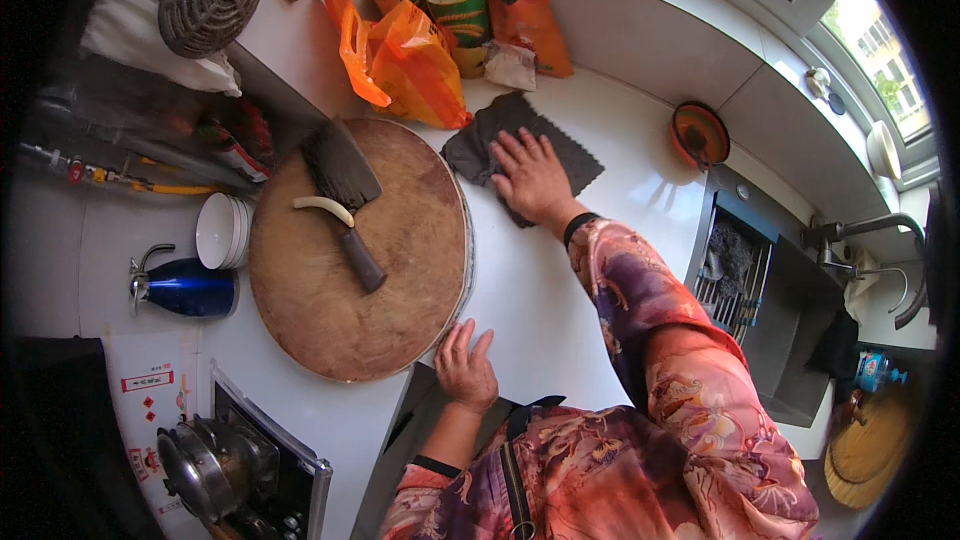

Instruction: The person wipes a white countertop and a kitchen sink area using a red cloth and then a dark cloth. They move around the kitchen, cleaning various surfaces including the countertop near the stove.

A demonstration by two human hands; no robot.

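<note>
My right hand (534, 178) lies flat on a dark grey cloth (576, 157) with scalloped edges, its fingers spread and not closed on it. The cloth is spread on the white countertop (517, 277), with one side bunched. My left hand (466, 369) touches the near right rim of a thick round wooden chopping board (405, 240), its fingers loosely apart and holding nothing. On the board lies a cleaver (345, 165) with a dark blade and a brown handle. A curved, pale strip (326, 207) rests across the cleaver near the handle.
Behind the cloth stand an orange plastic bag (416, 67), an open green can (456, 11) and an orange packet (532, 26). White bowls (219, 231) and a blue jug (191, 288) flank the board. A pot (202, 469) sits lower left; the sink (795, 322) is right, beyond a colander (699, 133).
</note>
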